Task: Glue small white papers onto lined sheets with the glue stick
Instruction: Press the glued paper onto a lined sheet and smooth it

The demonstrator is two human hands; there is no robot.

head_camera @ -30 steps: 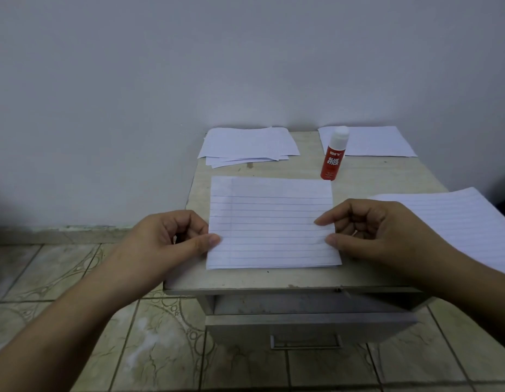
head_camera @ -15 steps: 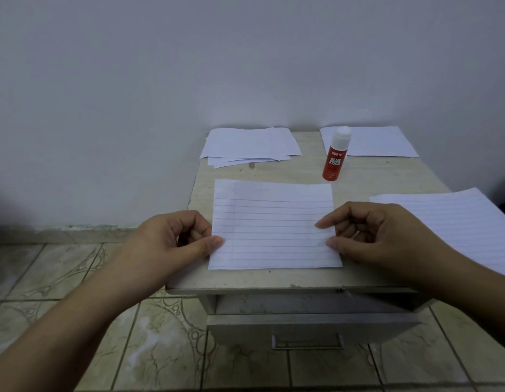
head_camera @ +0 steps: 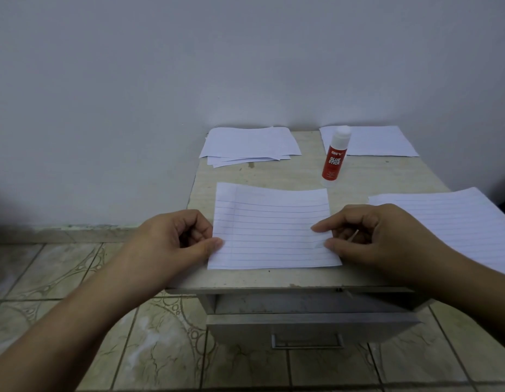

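**A:** Tiled floor (head_camera: 61,321) nearest, then a small counter (head_camera: 274,278) against a plain wall, drawer (head_camera: 308,329) ajar under the front edge. Status on the hands?

**B:** Both on the lined sheet (head_camera: 274,230), which lies at the counter's front centre. Left hand (head_camera: 175,239) pinches the left edge, thumb on top, fingers curled under. Right hand (head_camera: 381,236) pinches the right edge the same way. Each grip is clamped on paper, not loose.

**A:** Handling?

**B:** Judging by looks: very light, floppy, creases easily. The far edge already bows up a little. Holding at opposite side edges keeps it taut; a one-corner hold would likely let it sag or slide on the smooth top.

**A:** What else is out there?

**B:** Second lined sheet (head_camera: 449,222) to the right, hanging over the counter's edge, just beside the right wrist. Glue stick (head_camera: 334,157) upright and capped, beyond the held sheet's far right corner. Stack of small white papers (head_camera: 248,145) at back left, another white sheet (head_camera: 381,140) at back right behind the glue.

**A:** Obstructions?

**B:** None between hands and glue. Tall narrow stick could tip if brushed.
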